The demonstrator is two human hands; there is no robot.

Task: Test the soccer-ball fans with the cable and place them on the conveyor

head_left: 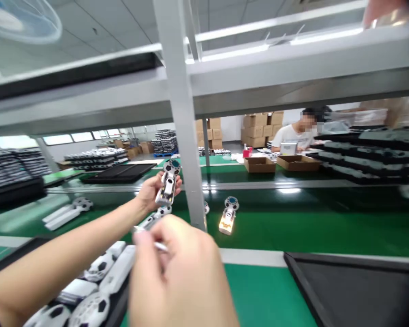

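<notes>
My left hand [150, 193] is stretched out over the green belt, its fingers closed around a white device with a round football-patterned head [169, 182]. The open side of its body faces me and shows inner parts. Nearer the camera, my right hand [184, 272] is pinched on a thin white rod-like piece [161, 246]; motion blur hides what kind it is. Below the left hand, another device [163, 211] lies partly hidden by the right hand. Right of the post rests an opened device [227, 215], its lower body lit yellow.
A grey post [184, 113] and shelf beam [276, 77] stand in front. A black tray holds several football-patterned pieces [98, 268]; another black tray [357, 290] sits at right. Beyond the belt are cardboard boxes [259, 165], stacked trays [368, 154] and a seated person [293, 134].
</notes>
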